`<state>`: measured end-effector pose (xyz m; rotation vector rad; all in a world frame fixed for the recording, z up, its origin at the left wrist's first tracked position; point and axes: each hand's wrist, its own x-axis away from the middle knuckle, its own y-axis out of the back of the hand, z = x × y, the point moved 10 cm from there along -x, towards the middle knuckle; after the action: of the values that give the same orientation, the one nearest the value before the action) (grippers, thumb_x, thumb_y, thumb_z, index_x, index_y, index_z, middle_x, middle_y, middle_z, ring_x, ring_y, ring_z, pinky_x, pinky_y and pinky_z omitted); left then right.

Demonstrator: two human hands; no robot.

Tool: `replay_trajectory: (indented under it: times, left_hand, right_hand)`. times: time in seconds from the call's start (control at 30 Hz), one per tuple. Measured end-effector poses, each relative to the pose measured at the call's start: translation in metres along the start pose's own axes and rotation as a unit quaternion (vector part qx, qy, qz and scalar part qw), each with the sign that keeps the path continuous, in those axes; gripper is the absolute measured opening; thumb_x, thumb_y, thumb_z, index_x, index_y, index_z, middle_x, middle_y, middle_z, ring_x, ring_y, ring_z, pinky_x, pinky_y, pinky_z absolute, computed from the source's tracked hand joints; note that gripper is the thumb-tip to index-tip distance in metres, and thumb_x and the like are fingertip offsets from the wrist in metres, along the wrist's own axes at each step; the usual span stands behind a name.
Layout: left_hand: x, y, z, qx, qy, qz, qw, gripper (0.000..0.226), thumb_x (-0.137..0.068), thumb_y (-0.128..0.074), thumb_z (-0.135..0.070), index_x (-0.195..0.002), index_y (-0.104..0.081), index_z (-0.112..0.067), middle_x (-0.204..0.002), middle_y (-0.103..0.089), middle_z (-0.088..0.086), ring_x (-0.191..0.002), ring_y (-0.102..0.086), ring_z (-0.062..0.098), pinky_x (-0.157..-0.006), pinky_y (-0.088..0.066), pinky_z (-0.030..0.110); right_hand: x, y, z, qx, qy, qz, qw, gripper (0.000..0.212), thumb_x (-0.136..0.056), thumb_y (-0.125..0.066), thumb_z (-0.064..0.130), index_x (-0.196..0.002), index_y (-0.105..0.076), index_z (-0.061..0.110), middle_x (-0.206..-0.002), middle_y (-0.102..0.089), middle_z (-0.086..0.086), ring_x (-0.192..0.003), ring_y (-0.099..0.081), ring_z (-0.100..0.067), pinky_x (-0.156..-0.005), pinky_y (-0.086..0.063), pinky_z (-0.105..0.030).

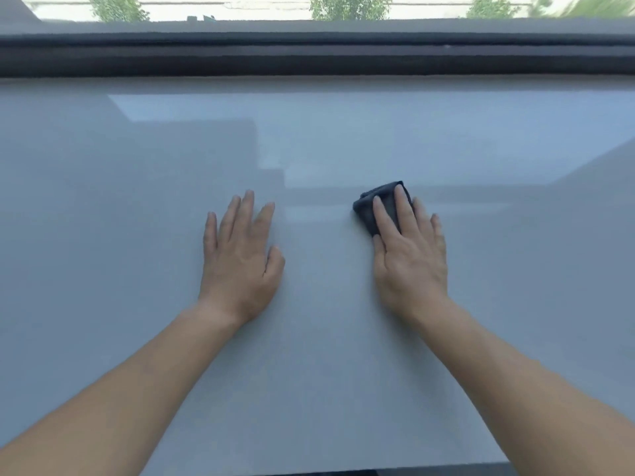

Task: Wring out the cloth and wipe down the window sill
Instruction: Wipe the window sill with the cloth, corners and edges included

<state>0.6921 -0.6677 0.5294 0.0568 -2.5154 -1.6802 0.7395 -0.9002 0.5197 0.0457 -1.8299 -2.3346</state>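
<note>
A wide, glossy pale grey window sill (316, 355) fills most of the view. A small dark blue-grey cloth (369, 211) lies bunched on it, right of centre. My right hand (409, 249) lies flat on top of the cloth, fingers pressing it against the sill, so only its far left part shows. My left hand (240, 255) rests palm down on the bare sill to the left, fingers spread, holding nothing. Both forearms reach in from the bottom corners.
A dark window frame (316, 55) runs across the far edge of the sill. Behind the glass are green trees (347, 6) and a pale wall. The sill's near edge (343, 470) shows at the bottom.
</note>
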Motion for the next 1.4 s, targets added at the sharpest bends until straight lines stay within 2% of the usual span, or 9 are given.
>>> replay_trajectory:
  times: [0.1, 0.23, 0.43, 0.67, 0.87, 1.07, 1.13, 1.27, 1.4]
  left_hand:
    - [0.045, -0.010, 0.001, 0.000, -0.016, 0.012, 1.000, 0.063, -0.090, -0.028, -0.039, -0.149, -0.038, -0.018, -0.164, -0.017, 0.009, -0.152, -0.009, 0.022, -0.123, 0.003, 0.047]
    - [0.062, -0.022, 0.004, -0.050, -0.032, 0.024, 0.998, 0.064, -0.093, -0.027, -0.041, -0.154, -0.030, -0.021, -0.166, -0.009, 0.006, -0.153, 0.000, 0.019, -0.123, 0.002, 0.048]
    - [0.063, -0.022, 0.001, -0.064, -0.026, 0.026, 0.997, 0.067, -0.091, -0.024, -0.041, -0.155, -0.026, -0.022, -0.166, -0.007, 0.007, -0.153, 0.001, 0.020, -0.123, 0.005, 0.046]
    - [0.065, -0.021, 0.003, -0.062, -0.027, 0.023, 0.997, 0.067, -0.091, -0.026, -0.041, -0.156, -0.024, -0.024, -0.167, -0.006, 0.006, -0.153, 0.002, 0.020, -0.123, 0.004, 0.046]
    - [0.065, -0.023, 0.003, -0.064, -0.023, 0.028, 0.997, 0.067, -0.091, -0.023, -0.043, -0.156, -0.020, -0.027, -0.167, -0.002, 0.005, -0.153, 0.006, 0.018, -0.122, 0.008, 0.045]
    - [0.066, -0.021, 0.003, -0.060, -0.034, 0.012, 0.998, 0.068, -0.091, -0.027, -0.040, -0.157, -0.017, -0.027, -0.166, -0.008, 0.006, -0.153, 0.000, 0.022, -0.122, 0.005, 0.047]
    - [0.067, -0.021, 0.002, -0.059, -0.032, 0.013, 0.998, 0.068, -0.091, -0.028, -0.040, -0.157, -0.015, -0.028, -0.166, -0.008, 0.005, -0.153, 0.001, 0.021, -0.122, 0.006, 0.047]
    - [0.068, -0.023, 0.001, -0.054, -0.029, 0.018, 0.998, 0.068, -0.092, -0.026, -0.041, -0.157, -0.012, -0.029, -0.167, -0.002, 0.003, -0.153, 0.005, 0.019, -0.122, 0.009, 0.045]
    - [0.067, -0.021, 0.002, -0.054, -0.032, 0.009, 0.998, 0.068, -0.091, -0.027, -0.041, -0.157, -0.015, -0.027, -0.166, -0.008, 0.004, -0.153, 0.000, 0.021, -0.122, 0.005, 0.048]
  right_hand:
    - [0.046, -0.010, 0.042, 0.017, 0.082, -0.004, 0.997, 0.063, -0.094, -0.048, 0.024, -0.153, -0.028, 0.030, -0.165, -0.013, -0.001, -0.151, -0.015, -0.030, -0.122, -0.011, -0.050]
    - [0.087, -0.022, 0.063, 0.035, 0.208, 0.028, 0.977, 0.064, -0.089, -0.056, 0.023, -0.150, -0.038, 0.029, -0.163, -0.023, -0.001, -0.148, -0.025, -0.031, -0.119, -0.019, -0.052]
    - [0.052, -0.005, 0.011, -0.003, -0.025, -0.023, 0.999, 0.060, -0.097, -0.043, 0.024, -0.154, -0.027, 0.031, -0.166, -0.012, 0.001, -0.151, -0.012, -0.027, -0.122, -0.007, -0.049]
    - [0.145, -0.023, 0.070, 0.031, 0.212, 0.026, 0.977, 0.060, -0.091, -0.052, 0.025, -0.150, -0.038, 0.028, -0.163, -0.023, -0.002, -0.149, -0.023, -0.031, -0.120, -0.019, -0.052]
    - [0.117, -0.008, 0.019, 0.001, 0.003, -0.025, 1.000, 0.062, -0.092, -0.048, 0.022, -0.152, -0.033, 0.027, -0.164, -0.019, -0.004, -0.149, -0.020, -0.032, -0.121, -0.015, -0.052]
    - [0.217, -0.028, 0.093, 0.030, 0.270, 0.050, 0.961, 0.067, -0.086, -0.051, 0.023, -0.151, -0.036, 0.027, -0.164, -0.021, -0.004, -0.150, -0.021, -0.033, -0.118, -0.023, -0.054]
    - [0.203, -0.024, 0.061, 0.048, 0.223, 0.036, 0.973, 0.067, -0.088, -0.052, 0.023, -0.152, -0.034, 0.029, -0.165, -0.018, -0.002, -0.150, -0.020, -0.030, -0.120, -0.018, -0.052]
    - [0.186, -0.008, 0.009, 0.007, -0.009, -0.031, 0.999, 0.067, -0.090, -0.056, 0.018, -0.153, -0.033, 0.025, -0.164, -0.018, -0.004, -0.150, -0.017, -0.031, -0.120, -0.015, -0.053]
    - [0.230, -0.025, 0.066, 0.019, 0.164, 0.008, 0.986, 0.067, -0.086, -0.057, 0.021, -0.150, -0.038, 0.025, -0.164, -0.021, -0.004, -0.150, -0.019, -0.033, -0.117, -0.023, -0.055]
